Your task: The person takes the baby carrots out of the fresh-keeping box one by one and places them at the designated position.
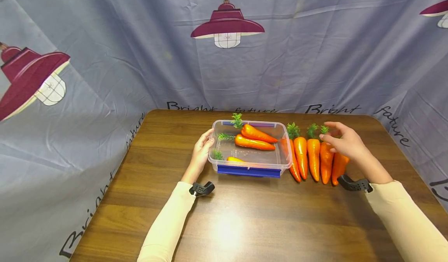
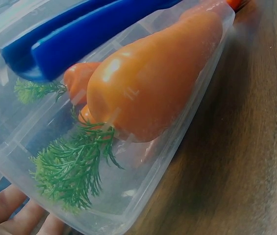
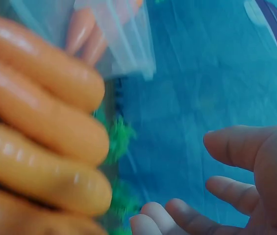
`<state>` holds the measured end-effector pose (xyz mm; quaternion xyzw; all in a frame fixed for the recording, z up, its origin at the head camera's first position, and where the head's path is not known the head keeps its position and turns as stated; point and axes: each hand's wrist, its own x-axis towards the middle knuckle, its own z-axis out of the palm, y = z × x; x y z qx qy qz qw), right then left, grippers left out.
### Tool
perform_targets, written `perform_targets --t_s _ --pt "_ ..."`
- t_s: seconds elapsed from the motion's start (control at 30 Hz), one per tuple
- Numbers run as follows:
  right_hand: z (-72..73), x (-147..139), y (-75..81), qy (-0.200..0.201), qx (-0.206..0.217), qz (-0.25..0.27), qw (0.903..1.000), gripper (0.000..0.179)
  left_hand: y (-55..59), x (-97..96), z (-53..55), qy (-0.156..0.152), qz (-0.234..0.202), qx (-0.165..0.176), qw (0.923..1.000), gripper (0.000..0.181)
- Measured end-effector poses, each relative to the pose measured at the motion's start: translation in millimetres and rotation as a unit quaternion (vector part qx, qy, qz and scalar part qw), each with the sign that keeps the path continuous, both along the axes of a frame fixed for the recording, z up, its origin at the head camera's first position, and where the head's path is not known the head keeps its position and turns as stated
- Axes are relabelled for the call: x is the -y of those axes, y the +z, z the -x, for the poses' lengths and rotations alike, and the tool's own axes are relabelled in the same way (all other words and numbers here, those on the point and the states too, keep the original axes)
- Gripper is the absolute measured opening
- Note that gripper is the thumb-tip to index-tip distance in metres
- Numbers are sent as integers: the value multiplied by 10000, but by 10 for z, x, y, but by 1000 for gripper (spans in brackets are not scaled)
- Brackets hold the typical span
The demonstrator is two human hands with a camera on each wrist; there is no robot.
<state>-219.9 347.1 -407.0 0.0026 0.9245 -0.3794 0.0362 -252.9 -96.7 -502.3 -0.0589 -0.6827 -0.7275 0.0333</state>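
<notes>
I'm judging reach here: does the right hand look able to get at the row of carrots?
Likely yes: the right hand is at the leafy end of the row of carrots, holds nothing, and no barrier shows between.

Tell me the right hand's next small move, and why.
Probably curl the right hand round the nearest carrot in the row: the hand's fingers are parted near the leafy tops and hold nothing, while the open box, with three carrots inside, shows room.

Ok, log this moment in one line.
left hand: touching left end of container; right hand: empty, near carrot row; three carrots: inside container; carrot row: right of container
</notes>
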Motion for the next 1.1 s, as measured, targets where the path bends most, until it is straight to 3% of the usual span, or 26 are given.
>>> perform_targets --t_s 0.23,0.5,0.73,1.1 --pt "163 410 144 353 -24 -343 9988 65 16 -1 -22 7 55 -17 10000 44" --pt "340 903 251 754 -425 -604 9944 57 -9 7 -16 7 27 -25 10000 44" --pt "434 1271 154 1037 -247 -315 9938 58 -27 8 -4 6 -30 4 10000 43" --pt "480 1589 -64 1769 152 -585 9824 65 -18 15 4 5 42 -97 9999 43"
